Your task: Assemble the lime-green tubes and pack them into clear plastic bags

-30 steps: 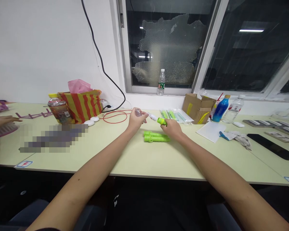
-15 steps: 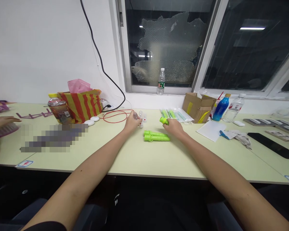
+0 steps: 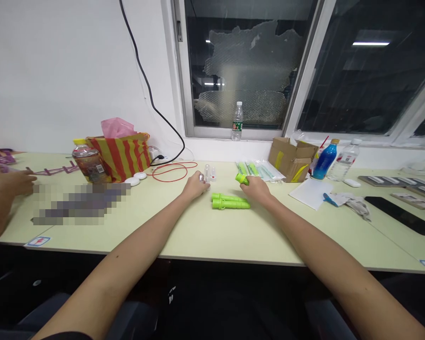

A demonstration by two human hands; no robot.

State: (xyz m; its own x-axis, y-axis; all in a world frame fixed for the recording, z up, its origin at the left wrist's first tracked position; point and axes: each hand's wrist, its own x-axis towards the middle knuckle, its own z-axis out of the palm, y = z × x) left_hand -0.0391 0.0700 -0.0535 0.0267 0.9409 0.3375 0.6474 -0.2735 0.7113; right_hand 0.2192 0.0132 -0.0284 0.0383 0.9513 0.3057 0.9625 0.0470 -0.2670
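Note:
My left hand (image 3: 195, 186) is closed around a small clear piece (image 3: 201, 177), whose top shows between the fingers. Just right of it, small clear capsules (image 3: 208, 172) with red spots stand on the table. My right hand (image 3: 255, 189) grips a green tube (image 3: 241, 179), its wider end pointing left and up. Two more green tubes (image 3: 230, 203) lie side by side on the table between my hands, nearer to me.
Behind are a red cable (image 3: 173, 172), bagged green parts (image 3: 257, 169) and a cardboard box (image 3: 290, 158). A striped bag (image 3: 123, 156) and drink bottle (image 3: 92, 163) stand left. Paper (image 3: 307, 192), glove (image 3: 354, 204) and phone (image 3: 400, 215) lie right. Another person's hand (image 3: 7, 193) is far left.
My left hand has drawn slightly nearer to me, with a clear piece in its fingers. My right hand has barely moved. The other person's hand has shifted at the far left.

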